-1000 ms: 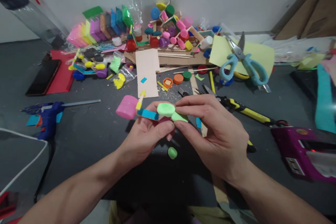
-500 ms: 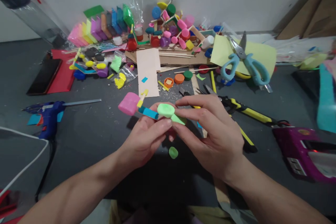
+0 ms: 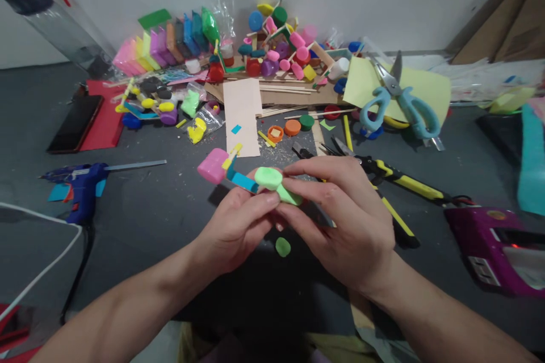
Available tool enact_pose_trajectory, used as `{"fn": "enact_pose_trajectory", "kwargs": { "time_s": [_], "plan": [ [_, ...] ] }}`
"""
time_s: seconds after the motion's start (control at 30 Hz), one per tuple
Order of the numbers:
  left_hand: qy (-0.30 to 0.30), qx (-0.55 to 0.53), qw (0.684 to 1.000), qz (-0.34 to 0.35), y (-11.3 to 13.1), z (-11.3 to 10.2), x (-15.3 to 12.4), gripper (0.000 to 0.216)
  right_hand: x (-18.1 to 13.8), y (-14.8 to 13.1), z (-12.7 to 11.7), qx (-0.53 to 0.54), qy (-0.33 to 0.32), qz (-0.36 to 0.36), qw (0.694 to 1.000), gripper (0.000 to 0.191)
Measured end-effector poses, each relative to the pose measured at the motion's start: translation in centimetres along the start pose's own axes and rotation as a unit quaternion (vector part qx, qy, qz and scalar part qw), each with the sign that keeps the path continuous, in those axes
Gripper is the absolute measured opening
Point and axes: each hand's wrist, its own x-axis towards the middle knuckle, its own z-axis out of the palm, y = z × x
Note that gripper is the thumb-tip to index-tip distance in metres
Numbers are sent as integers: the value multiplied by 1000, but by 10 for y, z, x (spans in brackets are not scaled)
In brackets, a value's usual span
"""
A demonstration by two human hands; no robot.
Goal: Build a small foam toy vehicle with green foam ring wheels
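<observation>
My left hand [image 3: 236, 224] is closed around a small craft model. A blue strip [image 3: 244, 181] of the model sticks out from the fingers to the left, with a yellow-tipped stick [image 3: 232, 154] and a rounded pink piece [image 3: 213, 165] at its end. Against the thumb sits an oval lump of light green clay [image 3: 268, 178]. My right hand [image 3: 347, 218] pinches a second light green clay piece [image 3: 289, 195] beside that lump, touching both. Below the hands, a flat green clay disc [image 3: 283, 247] lies on the dark table. Parts of the model are hidden behind my fingers.
A blue glue gun [image 3: 83, 184] with a cable lies left. Pliers [image 3: 378, 164] and a purple device [image 3: 489, 249] are at right. Scissors [image 3: 394, 91] rest on yellow paper [image 3: 355, 85]. Coloured clay packs [image 3: 155, 45] and several craft models [image 3: 293, 54] line the back.
The pink end of the model has tilted slightly up and right, and the light green clay has turned a little in the fingers. The view has shifted slightly; both hands keep their hold.
</observation>
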Motion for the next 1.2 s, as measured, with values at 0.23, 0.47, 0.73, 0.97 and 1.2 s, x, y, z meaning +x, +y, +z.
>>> {"fn": "enact_pose_trajectory", "kwargs": {
  "time_s": [0.23, 0.47, 0.73, 0.97, 1.2],
  "plan": [
    [4, -32, 999, 2, 2, -1, 0, 11, -2, -2, -6, 61, -2, 32, 998, 21],
    [-20, -76, 997, -20, 6, 0, -1, 13, 2, 6, -13, 142, -31, 63, 987, 25],
    [-57, -102, 990, -79, 11, -1, -2, 13, 4, 15, -14, 176, -45, 25, 983, 21],
    [-95, -106, 984, -110, 9, -4, -2, 16, 3, 17, -15, 117, -32, -33, 992, 30],
    [-120, -98, 981, -115, 8, -3, -2, 18, 2, 13, -17, 53, -14, -75, 996, 24]
  ]
}}
